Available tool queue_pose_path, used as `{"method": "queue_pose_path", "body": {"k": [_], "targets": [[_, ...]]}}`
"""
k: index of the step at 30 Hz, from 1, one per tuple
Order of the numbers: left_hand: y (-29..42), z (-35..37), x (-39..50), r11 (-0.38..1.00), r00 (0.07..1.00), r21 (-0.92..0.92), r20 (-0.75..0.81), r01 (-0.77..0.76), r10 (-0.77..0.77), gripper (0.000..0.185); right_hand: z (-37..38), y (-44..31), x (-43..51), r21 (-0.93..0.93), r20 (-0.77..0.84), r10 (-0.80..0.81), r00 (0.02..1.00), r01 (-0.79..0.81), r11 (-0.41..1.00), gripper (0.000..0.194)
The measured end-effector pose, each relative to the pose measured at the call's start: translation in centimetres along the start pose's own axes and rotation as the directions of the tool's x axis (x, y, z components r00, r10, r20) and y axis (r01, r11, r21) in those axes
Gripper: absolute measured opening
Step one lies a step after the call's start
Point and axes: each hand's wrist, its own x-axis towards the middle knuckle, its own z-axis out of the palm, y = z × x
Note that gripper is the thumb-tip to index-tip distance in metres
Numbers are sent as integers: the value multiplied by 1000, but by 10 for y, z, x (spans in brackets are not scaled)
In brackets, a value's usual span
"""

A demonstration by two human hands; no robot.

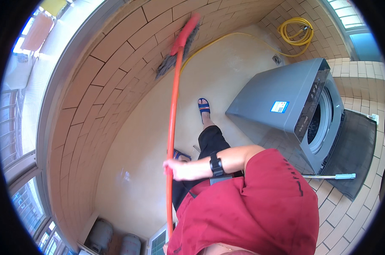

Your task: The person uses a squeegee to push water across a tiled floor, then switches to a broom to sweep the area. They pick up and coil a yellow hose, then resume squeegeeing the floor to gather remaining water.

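Observation:
My right hand is closed around the orange-red handle of a mop, and a black strap circles that forearm. Only a sliver of my left hand shows at the bottom edge, beside the handle's lower part and mostly hidden by the red shirt; its grip cannot be made out. At the far end, the mop's pink-red head with grey strands is against the tiled wall, low down near the floor. The head is slightly blurred.
A grey top-loading washing machine stands at right, its lid raised. A yellow hose runs along the wall base to a coil. Gas cylinders stand at lower left. A floor drain lies near the far corner.

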Motion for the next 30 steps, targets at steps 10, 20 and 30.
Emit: {"method": "queue_pose_path", "body": {"k": [10, 20, 30], "targets": [[282, -71, 56, 868, 873, 193, -86, -458, 480, 28, -143, -281, -5, 513, -41, -431, 902, 389, 765, 11], [506, -135, 20, 657, 700, 271, 112, -704, 705, 29, -267, -404, -9, 708, -176, -516, 838, 472, 525, 22], [486, -239, -33, 915, 941, 243, 190, -321, 280, 31, -182, -262, 32, 629, 23, -109, 994, 71, 774, 29]]}}
